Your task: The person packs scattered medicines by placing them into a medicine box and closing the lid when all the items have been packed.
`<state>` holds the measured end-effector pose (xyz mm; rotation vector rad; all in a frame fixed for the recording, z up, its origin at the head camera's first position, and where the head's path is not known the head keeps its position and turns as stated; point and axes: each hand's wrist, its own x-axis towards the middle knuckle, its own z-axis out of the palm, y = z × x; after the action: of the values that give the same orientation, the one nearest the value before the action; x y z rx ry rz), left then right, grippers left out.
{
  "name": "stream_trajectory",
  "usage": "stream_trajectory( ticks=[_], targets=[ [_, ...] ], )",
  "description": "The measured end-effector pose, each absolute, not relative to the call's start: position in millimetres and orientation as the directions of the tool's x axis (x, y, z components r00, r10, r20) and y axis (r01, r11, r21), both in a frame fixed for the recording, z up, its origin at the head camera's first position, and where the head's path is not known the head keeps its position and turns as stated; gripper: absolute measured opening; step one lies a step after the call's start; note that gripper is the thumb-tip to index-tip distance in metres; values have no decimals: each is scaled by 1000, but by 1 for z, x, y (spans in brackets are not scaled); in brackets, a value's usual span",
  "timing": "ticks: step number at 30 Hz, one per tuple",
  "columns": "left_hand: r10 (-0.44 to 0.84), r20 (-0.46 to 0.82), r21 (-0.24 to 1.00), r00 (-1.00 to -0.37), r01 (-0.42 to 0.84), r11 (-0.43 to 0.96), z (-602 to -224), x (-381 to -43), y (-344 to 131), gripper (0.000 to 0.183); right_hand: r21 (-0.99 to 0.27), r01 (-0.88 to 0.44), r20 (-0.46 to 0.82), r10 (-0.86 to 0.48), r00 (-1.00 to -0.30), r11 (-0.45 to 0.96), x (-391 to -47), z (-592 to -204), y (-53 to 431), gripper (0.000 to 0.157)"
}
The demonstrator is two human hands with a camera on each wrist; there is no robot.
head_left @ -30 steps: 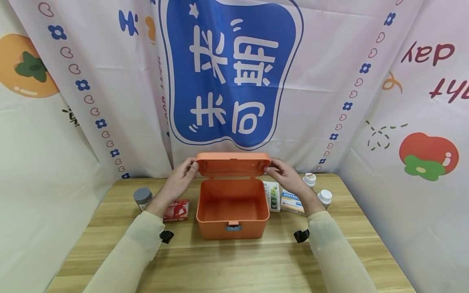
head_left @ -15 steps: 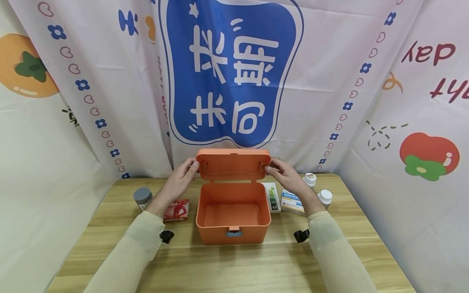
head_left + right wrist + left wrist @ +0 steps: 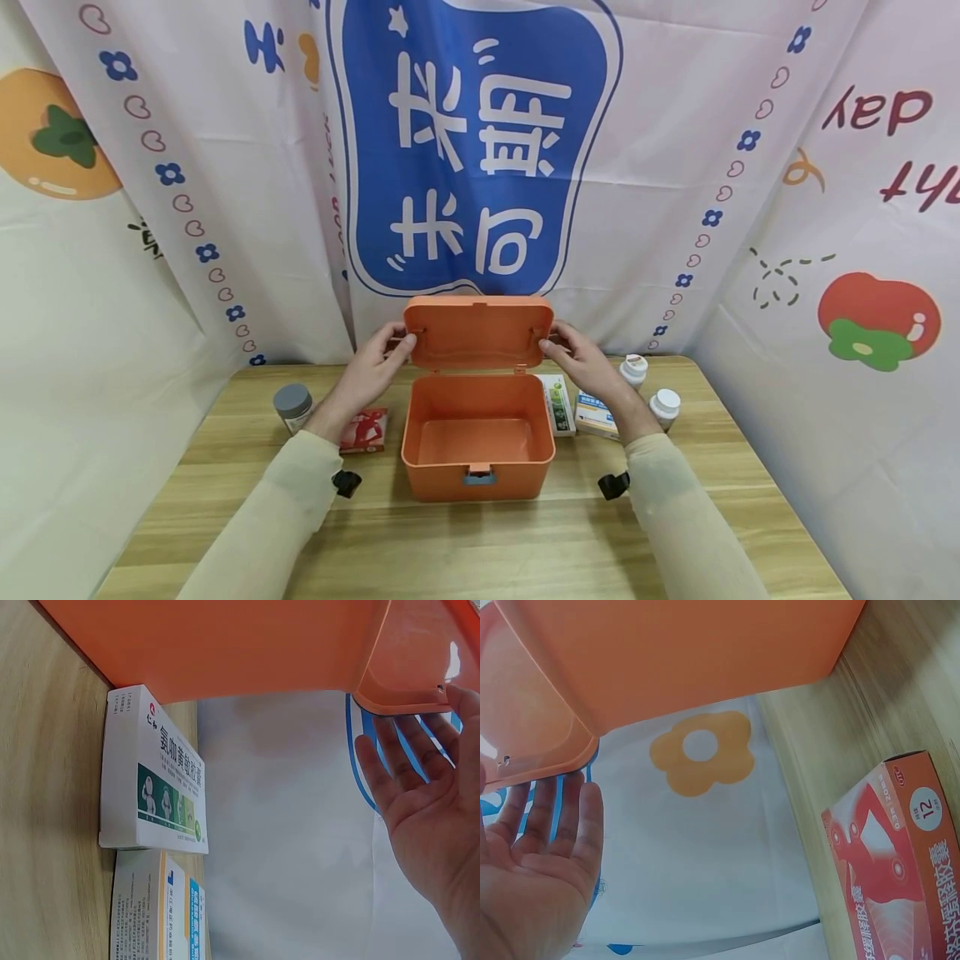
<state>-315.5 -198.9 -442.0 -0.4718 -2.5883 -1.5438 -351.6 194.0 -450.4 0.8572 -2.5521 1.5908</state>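
An orange plastic storage box (image 3: 442, 486) stands on the table, its lid (image 3: 480, 333) raised upright at the back. Nothing shows inside the box, and a grey-blue latch (image 3: 479, 478) is on its front. My left hand (image 3: 369, 367) holds the lid's left edge, thumb on the inner face and fingers behind. At the right edge, my right hand (image 3: 585, 364) holds the lid the same way. The left wrist view shows the left hand's fingers (image 3: 568, 814) behind the lid rim. In the right wrist view, the right fingers (image 3: 409, 754) reach behind the lid corner.
A red medicine box (image 3: 365, 430) and a grey-capped jar (image 3: 292, 405) stand left of the storage box. To its right are a white-and-green medicine box (image 3: 557, 405), a blue-and-white one (image 3: 597, 414) and two white bottles (image 3: 633, 369). A printed curtain (image 3: 637, 100) hangs behind.
The lid has tilted further back and up, showing more of its inner face. The box has shifted slightly toward me. Both hands stay at the lid's sides, the left now slightly further right.
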Motion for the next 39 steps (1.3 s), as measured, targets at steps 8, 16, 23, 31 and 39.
stream_trajectory(
  ticks=[8,16,23,31,39],
  targets=[
    [216,238,853,-947,310,419,-445,-319,-197,52,-844,-433,285,-419,-862,317,-352,-451,191,43],
    [229,239,852,-944,317,417,-449,-322,-198,54,-846,-437,300,-404,-864,307,-355,-455,187,50],
    [248,249,859,-936,331,389,-452,-325,-196,57,-882,-409,292,-408,-865,234,-356,-460,186,70],
    [260,238,851,-936,330,409,-453,-325,-195,74,-894,-416,320,-416,-851,165,-359,-466,184,92],
    [264,218,856,-939,314,411,-457,-325,-194,78,-879,-429,310,-434,-846,207,-358,-467,182,89]
  ],
)
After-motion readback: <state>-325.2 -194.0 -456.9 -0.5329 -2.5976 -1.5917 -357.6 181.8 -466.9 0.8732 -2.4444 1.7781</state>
